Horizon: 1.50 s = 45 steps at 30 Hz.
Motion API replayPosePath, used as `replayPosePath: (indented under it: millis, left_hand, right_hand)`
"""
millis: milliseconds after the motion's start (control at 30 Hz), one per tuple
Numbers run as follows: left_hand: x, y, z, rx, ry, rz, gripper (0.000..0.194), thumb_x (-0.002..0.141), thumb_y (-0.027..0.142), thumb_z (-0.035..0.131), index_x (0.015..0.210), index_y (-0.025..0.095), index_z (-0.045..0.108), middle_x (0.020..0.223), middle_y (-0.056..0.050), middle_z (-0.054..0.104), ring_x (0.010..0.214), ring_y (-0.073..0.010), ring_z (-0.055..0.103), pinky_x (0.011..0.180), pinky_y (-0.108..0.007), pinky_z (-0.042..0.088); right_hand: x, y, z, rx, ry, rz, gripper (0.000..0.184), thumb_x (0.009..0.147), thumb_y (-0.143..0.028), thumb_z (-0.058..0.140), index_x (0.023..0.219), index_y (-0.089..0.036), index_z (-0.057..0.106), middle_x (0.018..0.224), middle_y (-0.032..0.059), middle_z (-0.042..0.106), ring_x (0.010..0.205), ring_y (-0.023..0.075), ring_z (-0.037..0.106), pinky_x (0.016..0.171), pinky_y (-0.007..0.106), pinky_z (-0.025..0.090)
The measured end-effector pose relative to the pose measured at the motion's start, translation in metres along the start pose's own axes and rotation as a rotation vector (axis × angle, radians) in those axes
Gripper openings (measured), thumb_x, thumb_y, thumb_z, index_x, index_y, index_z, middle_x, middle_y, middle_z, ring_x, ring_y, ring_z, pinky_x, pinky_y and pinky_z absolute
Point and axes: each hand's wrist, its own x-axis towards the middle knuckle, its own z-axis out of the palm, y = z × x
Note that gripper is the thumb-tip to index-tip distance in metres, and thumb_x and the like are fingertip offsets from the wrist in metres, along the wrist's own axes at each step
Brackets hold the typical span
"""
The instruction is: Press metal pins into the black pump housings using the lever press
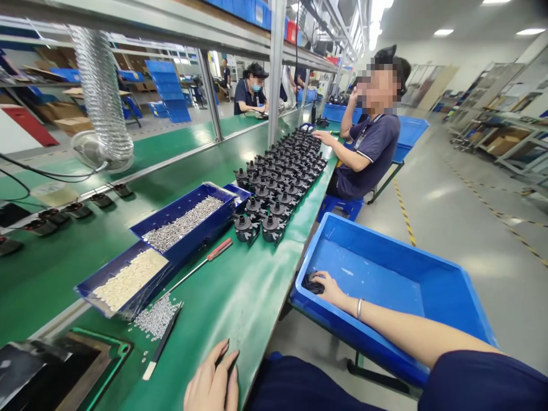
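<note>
My right hand [331, 290] reaches into the near left corner of a large blue bin [381, 274]. Its fingers are closed round a black part [314, 283], partly hidden by the hand. At the bench's front edge, my left hand [212, 381] rests on the green mat [240, 302] with its fingers apart and nothing in them. Ahead of it lie tweezers [165, 342] beside a scatter of small metal nuts [157, 317]. A screwdriver [219, 249] with a red handle lies farther up. Rows of black plastic assemblies [273, 227] stand beyond.
One blue tray holds metal screws [184, 222]; another holds small cream pieces [131, 279]. A dark fixture [55, 371] sits at lower left. A silver duct [98, 97] hangs over the bench. A co-worker [372, 148] sits at the far right side; another person [250, 94] sits across.
</note>
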Motion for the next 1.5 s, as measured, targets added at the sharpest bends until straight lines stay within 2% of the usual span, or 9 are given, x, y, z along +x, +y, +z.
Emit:
replayPosePath:
  millis: [200,400,567,700,867,1033,1267,1367,1500]
  left_hand:
    - [0.002,0.000,-0.010,-0.003,-0.043,0.047,0.027,0.097,0.028,0.050,0.122,0.023,0.059,0.132,-0.013,0.061,0.112,-0.0248,0.066,0.085,-0.038,0.056]
    - [0.008,0.013,-0.017,-0.041,-0.048,-0.015,0.025,0.098,0.026,0.050,0.121,0.023,0.059,0.131,-0.012,0.061,0.115,-0.0264,0.064,0.089,-0.041,0.056]
    - [0.009,0.031,-0.026,-0.098,-0.074,-0.114,0.026,0.097,0.017,0.049,0.121,0.022,0.058,0.131,-0.013,0.060,0.119,-0.0259,0.061,0.094,-0.043,0.055]
    - [0.009,0.038,-0.030,-0.139,-0.103,-0.189,0.028,0.096,0.012,0.048,0.120,0.021,0.058,0.132,-0.013,0.059,0.121,-0.0253,0.059,0.098,-0.044,0.053]
    - [0.010,0.043,-0.034,-0.166,-0.121,-0.228,0.029,0.094,0.009,0.047,0.119,0.021,0.058,0.132,-0.013,0.058,0.121,-0.0255,0.059,0.099,-0.045,0.053]
    - [0.012,0.044,-0.035,-0.170,-0.128,-0.229,0.030,0.096,0.010,0.045,0.120,0.022,0.058,0.132,-0.013,0.058,0.122,-0.0260,0.059,0.100,-0.047,0.053]
    - [0.009,0.034,-0.028,-0.149,-0.100,-0.174,0.026,0.097,0.014,0.047,0.120,0.022,0.058,0.132,-0.013,0.059,0.120,-0.0264,0.060,0.096,-0.045,0.054]
    - [0.008,0.028,-0.025,-0.126,-0.089,-0.123,0.026,0.097,0.018,0.050,0.122,0.022,0.058,0.132,-0.013,0.059,0.119,-0.0269,0.060,0.094,-0.045,0.055]
    - [0.009,0.024,-0.022,-0.105,-0.079,-0.103,0.025,0.098,0.022,0.050,0.122,0.022,0.058,0.131,-0.013,0.060,0.119,-0.0273,0.060,0.093,-0.046,0.054]
  right_hand:
    - [0.004,0.005,-0.002,-0.069,-0.064,0.065,0.031,0.096,-0.037,0.063,0.119,-0.016,0.062,0.127,0.0093,0.060,0.112,0.0238,0.060,0.096,0.047,0.051]
    - [0.028,-0.010,-0.003,-0.216,-0.110,0.123,0.044,0.094,-0.040,0.064,0.132,-0.019,0.056,0.143,0.0108,0.049,0.128,0.0302,0.050,0.107,0.056,0.040]
    - [0.037,-0.012,-0.014,-0.250,-0.193,0.060,0.063,0.074,-0.044,0.077,0.131,-0.021,0.062,0.145,0.0172,0.043,0.140,0.0417,0.033,0.114,0.059,0.025]
    - [0.042,-0.009,-0.021,-0.205,-0.300,0.028,0.062,0.067,-0.048,0.074,0.124,-0.023,0.068,0.134,0.0153,0.051,0.129,0.0385,0.050,0.110,0.051,0.038]
    - [0.033,-0.011,-0.035,-0.079,-0.390,0.019,0.067,0.070,-0.053,0.069,0.129,-0.023,0.063,0.134,0.0157,0.053,0.112,0.0313,0.063,0.092,0.040,0.054]
    - [0.023,-0.017,-0.042,0.029,-0.393,-0.003,0.070,0.063,-0.046,0.075,0.127,-0.022,0.064,0.125,0.0132,0.061,0.121,0.0325,0.058,0.108,0.043,0.045]
    - [0.016,-0.023,-0.021,0.114,-0.310,0.086,0.065,0.064,-0.034,0.074,0.126,-0.018,0.063,0.125,0.0130,0.055,0.128,0.0323,0.050,0.116,0.045,0.034]
    - [0.012,-0.025,-0.020,0.183,-0.315,0.154,0.061,0.067,-0.033,0.074,0.126,-0.021,0.063,0.122,0.0100,0.056,0.123,0.0316,0.052,0.111,0.048,0.039]
    - [0.008,-0.030,-0.023,0.326,-0.365,0.250,0.064,0.066,-0.030,0.077,0.128,-0.024,0.061,0.118,0.0086,0.059,0.099,0.0256,0.062,0.091,0.046,0.053]
